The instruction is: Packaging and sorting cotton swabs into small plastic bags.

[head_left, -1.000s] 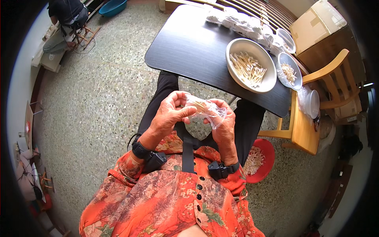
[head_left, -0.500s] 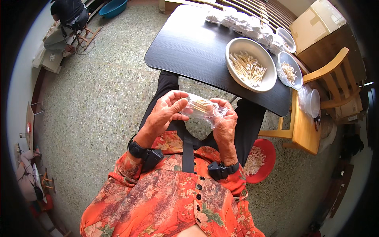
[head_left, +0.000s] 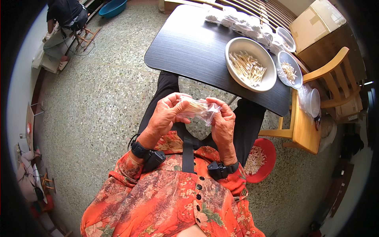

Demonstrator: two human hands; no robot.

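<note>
From far away I see the left hand pinching one end of a clear plastic bag, and the right hand pinching its other, crumpled end. Thin pale sticks are inside. The bag is above the lap, near the black tabletop, which carries a bowl of cotton swabs.

Dark table — a bowl of swabs, white plastic-wrapped bundles beyond.

shirt: orange-red floral | table: black | basin: red | bag: clear
</note>
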